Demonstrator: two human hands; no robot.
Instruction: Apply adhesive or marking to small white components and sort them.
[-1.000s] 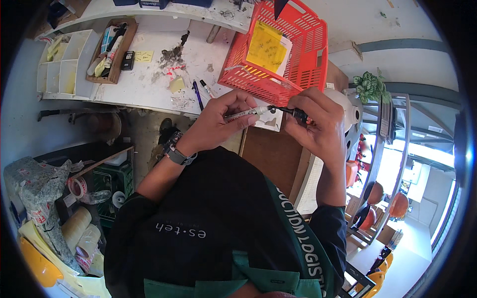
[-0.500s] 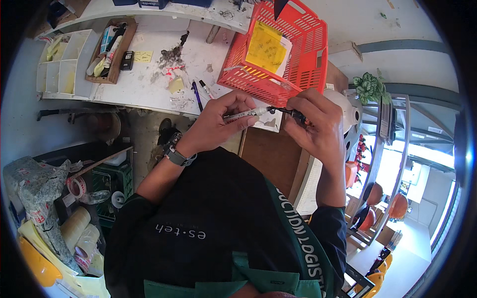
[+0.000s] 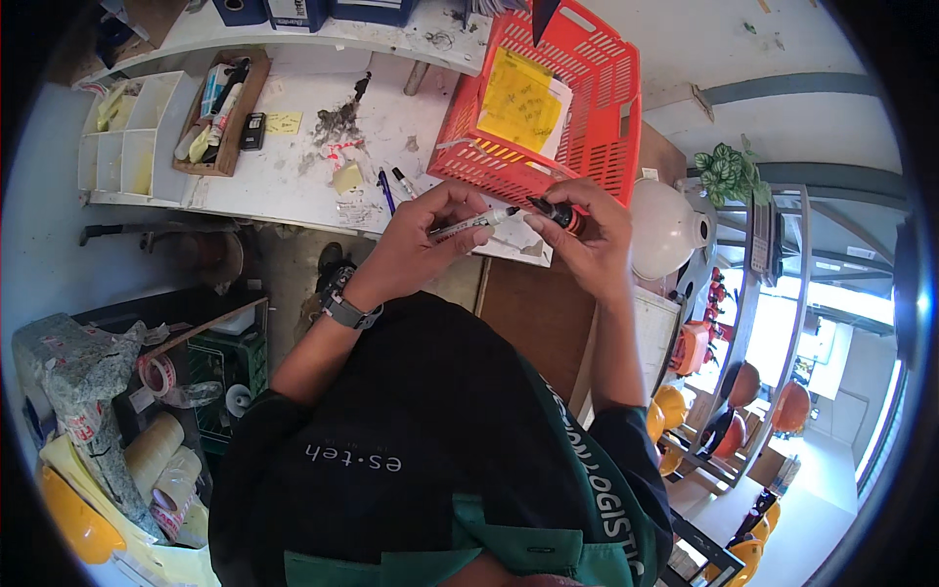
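My left hand (image 3: 416, 235) grips a white marker pen (image 3: 468, 226) between thumb and fingers, its dark tip end pointing right. In my right hand (image 3: 599, 240) is a small dark bottle (image 3: 559, 211) with a pointed black nozzle and a reddish-orange band. The nozzle faces the marker's tip, very close to it; whether they touch I cannot tell. Both hands are above the near edge of the white worktable (image 3: 293, 186), in front of a red plastic basket (image 3: 548, 181). Parts of the bottle are hidden by my fingers.
A purple pen (image 3: 385, 192) and a black-and-white marker (image 3: 403, 180) lie on the table. Farther left stand a wooden box of pens (image 3: 233, 152) and a white divided organizer (image 3: 147, 176). Yellow paper (image 3: 520, 98) lies in the basket. Right of it is a white helmet (image 3: 667, 230).
My right hand has moved left and turned, bringing more of the dark bottle into sight. The marker stays in my left hand, nearly in the same place.
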